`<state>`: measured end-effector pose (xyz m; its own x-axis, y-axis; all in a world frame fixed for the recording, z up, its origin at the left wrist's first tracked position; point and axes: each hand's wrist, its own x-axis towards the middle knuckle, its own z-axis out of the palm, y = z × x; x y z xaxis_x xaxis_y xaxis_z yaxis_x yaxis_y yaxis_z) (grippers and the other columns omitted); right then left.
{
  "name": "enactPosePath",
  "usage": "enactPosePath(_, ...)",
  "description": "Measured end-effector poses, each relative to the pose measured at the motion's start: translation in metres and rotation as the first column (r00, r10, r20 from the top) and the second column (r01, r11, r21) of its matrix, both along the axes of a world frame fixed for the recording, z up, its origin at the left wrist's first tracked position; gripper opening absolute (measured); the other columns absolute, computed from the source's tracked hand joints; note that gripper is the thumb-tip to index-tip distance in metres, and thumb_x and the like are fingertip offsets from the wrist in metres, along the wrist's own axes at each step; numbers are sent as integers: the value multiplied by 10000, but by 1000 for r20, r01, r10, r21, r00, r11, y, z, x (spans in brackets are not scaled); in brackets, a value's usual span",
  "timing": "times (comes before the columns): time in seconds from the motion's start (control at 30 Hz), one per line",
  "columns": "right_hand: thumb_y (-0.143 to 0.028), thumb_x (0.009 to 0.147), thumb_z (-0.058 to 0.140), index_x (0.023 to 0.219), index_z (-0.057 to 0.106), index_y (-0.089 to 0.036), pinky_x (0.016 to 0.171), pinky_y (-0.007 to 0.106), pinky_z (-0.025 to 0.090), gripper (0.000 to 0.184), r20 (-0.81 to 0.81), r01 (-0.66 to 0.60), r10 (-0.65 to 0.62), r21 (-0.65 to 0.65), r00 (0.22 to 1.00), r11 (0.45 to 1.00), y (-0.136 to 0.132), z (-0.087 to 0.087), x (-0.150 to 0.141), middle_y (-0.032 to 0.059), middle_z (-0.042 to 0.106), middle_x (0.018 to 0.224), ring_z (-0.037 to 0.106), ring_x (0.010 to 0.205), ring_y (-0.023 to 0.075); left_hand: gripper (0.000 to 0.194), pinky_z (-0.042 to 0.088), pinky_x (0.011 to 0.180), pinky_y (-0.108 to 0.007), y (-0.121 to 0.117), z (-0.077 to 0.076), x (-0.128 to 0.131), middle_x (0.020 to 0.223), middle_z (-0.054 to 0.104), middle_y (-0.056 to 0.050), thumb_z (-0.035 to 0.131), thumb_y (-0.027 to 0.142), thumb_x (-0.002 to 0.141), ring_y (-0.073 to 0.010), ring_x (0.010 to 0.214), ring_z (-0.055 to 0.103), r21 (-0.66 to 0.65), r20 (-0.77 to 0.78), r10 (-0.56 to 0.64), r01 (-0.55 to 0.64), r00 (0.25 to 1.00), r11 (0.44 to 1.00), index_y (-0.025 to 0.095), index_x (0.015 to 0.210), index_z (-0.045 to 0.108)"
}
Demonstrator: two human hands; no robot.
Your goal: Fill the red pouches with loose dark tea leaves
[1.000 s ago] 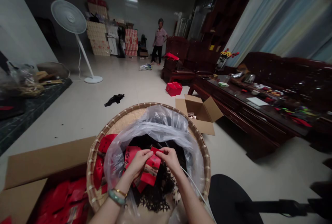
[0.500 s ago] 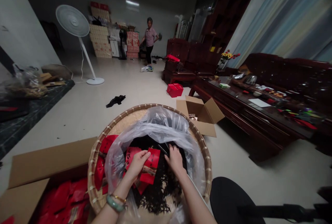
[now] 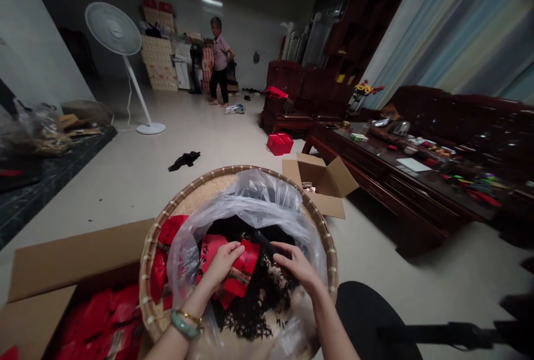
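Note:
My left hand [image 3: 225,264] pinches the top edge of a red packet [image 3: 249,260] with dark print and a pale picture band. Other red packets [image 3: 212,248] lie under and beside that hand. To the right, my right hand [image 3: 294,264] has its thumb and fingers curled around the end of a dark, stick-like tool [image 3: 264,242]; its far end is hard to make out. Below both hands, black dried shreds [image 3: 250,312] lie in a clear plastic bag [image 3: 246,210] spread open inside a round woven bamboo tray [image 3: 196,187].
An open carton [image 3: 79,260] of red packets stands at left, another open carton [image 3: 319,179] beyond the tray. A black round stool seat [image 3: 371,321] sits at right, near a long wooden table [image 3: 387,187]. A person [image 3: 220,59] and a white fan [image 3: 144,93] are farther back.
My right hand has shifted right and turned, showing more of the dark tool and the black shreds. The left hand keeps its packet, slightly tilted. The person in the back has walked left.

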<state>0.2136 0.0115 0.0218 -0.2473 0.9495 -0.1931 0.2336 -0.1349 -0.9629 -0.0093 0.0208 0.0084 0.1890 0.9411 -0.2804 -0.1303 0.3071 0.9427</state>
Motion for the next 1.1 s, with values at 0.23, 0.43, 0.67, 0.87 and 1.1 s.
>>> enactPosePath(0.23, -299, 666, 684, 1092, 654, -165, 912, 404, 433, 448, 193, -40, 7, 166, 981, 985, 14, 9, -25, 95, 672, 1083, 599, 1001, 270, 350, 439, 633, -239, 0, 7, -1, 672, 632, -15, 667, 464, 629, -147, 644, 572, 63, -50, -64, 67, 997, 996, 132, 735, 640)
enactPosePath(0.43, -335, 670, 683, 1096, 653, -144, 925, 393, 424, 468, 175, -78, 60, 101, 983, 992, 14, 14, -14, 101, 668, 1100, 594, 1028, 272, 335, 428, 583, -223, -1, 13, -6, 624, 617, -4, 654, 471, 651, -138, 601, 558, 54, -61, -24, 27, 998, 998, 138, 689, 635)
enactPosePath(0.67, -283, 711, 625, 1010, 700, -175, 825, 356, 461, 327, 164, -145, 125, 118, 979, 982, 14, 19, -31, 51, 716, 968, 630, 914, 262, 334, 466, 636, -253, -1, 9, -3, 663, 646, -15, 678, 446, 634, -176, 689, 598, 78, -63, -18, 23, 998, 997, 132, 750, 674)
enactPosePath(0.87, -294, 709, 613, 967, 718, -181, 779, 336, 466, 300, 160, -140, 111, 178, 981, 974, 15, 19, -39, 36, 723, 904, 637, 870, 269, 446, 467, 673, -250, -4, 13, -6, 767, 664, -37, 724, 459, 604, -178, 752, 614, 29, 30, -5, 4, 1000, 1000, 147, 913, 642)
enactPosePath(1.1, -264, 727, 577, 973, 708, -191, 803, 326, 458, 288, 175, -192, 156, 209, 972, 959, 15, 15, -45, 41, 716, 942, 629, 922, 271, 403, 430, 701, -254, 6, 9, 0, 725, 640, -30, 695, 501, 620, -165, 729, 579, 127, -20, 101, -98, 995, 987, 136, 786, 658)
